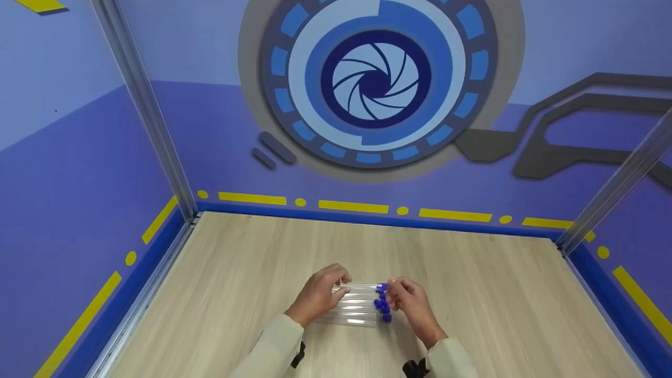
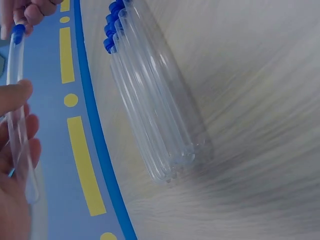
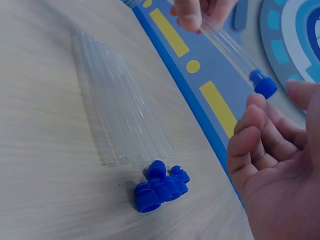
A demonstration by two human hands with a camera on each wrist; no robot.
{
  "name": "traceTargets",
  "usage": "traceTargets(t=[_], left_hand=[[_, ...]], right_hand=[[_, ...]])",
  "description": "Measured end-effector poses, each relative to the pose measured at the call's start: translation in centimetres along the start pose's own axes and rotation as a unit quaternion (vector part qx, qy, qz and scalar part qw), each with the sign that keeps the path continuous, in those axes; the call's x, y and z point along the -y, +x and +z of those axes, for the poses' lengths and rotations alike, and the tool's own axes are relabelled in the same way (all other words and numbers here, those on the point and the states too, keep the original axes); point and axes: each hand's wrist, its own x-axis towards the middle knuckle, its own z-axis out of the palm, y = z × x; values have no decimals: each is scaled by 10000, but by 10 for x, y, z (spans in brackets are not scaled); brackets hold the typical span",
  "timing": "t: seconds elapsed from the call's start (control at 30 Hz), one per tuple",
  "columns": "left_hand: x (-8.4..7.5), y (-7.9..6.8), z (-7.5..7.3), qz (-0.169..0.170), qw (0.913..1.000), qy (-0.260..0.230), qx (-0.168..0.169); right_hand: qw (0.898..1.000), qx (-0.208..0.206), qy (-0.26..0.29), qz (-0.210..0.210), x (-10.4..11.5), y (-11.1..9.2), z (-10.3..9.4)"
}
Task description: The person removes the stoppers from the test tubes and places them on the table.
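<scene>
My left hand [image 1: 319, 295] pinches a clear test tube [image 2: 18, 65] between thumb and fingers, above the table. A blue cap [image 3: 265, 86] sits in the tube's mouth, on the end toward my right hand [image 1: 412, 304]. In the right wrist view the right fingertips are right at this cap, with the thumb apart from it and the other fingers loosely bent. Below, several more clear test tubes [image 3: 112, 100] lie side by side on the table. Loose blue caps [image 3: 147, 197] are clustered beside their mouths, one resting on top of others.
The pale wood tabletop [image 1: 252, 257] extends around the tubes. A blue printed wall [image 1: 220, 142] rises behind it, with side panels at left and right. Metal posts [image 1: 152, 126] stand at the back corners.
</scene>
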Motion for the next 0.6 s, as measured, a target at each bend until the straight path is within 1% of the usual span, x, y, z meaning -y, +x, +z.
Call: traceTargets(t=[0.07,0.13,0.27,0.33,0.4,0.6], left_hand=[[-1,0,1,171,9992,268,-226],[-1,1,2,344,9972,505,-434],[-2,2,4,580,9923,821,-719],[-3,2,4,592,9922,812,-733],[-3,2,4,572,9935,692,-706],[-5,2,1,417,9973,311,-526]], right_hand=[[9997,122,90,179,0,1,-1],[9992,284,105,273,0,2,-1],[9983,485,198,243,1,2,-1],[9980,530,252,225,2,1,-1],[9977,548,308,234,2,1,-2],[9977,523,397,194,2,1,-3]])
